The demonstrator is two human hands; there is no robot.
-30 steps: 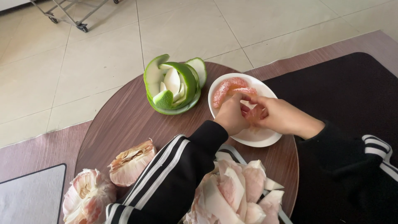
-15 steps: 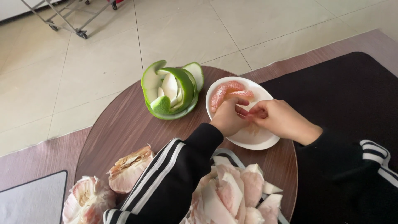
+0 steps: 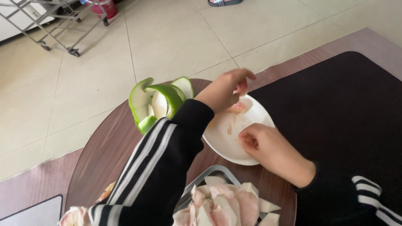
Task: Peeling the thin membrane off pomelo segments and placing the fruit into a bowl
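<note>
My left hand [image 3: 226,88] is raised over the far rim of a white plate [image 3: 222,138], fingers pinched on a small pink piece of pomelo flesh [image 3: 241,86]. More pink flesh [image 3: 237,108] lies on the plate beneath it. My right hand [image 3: 261,144] rests on the plate's near right side, fingers curled; I cannot see whether it holds anything. Both arms wear black sleeves with white stripes. A green pomelo peel [image 3: 157,102], opened like petals with white pith inside, stands left of the plate on the round wooden table [image 3: 104,155].
A metal tray [image 3: 217,205] heaped with white-pink pomelo membrane scraps sits at the near edge. More peeled scraps [image 3: 75,215] lie at the near left. A dark mat [image 3: 343,109] covers the floor on the right. A wheeled metal rack [image 3: 50,21] stands far left.
My left hand has lifted off the plate toward its far rim with a piece of flesh. My right hand has drawn back to the near side. The view has tilted.
</note>
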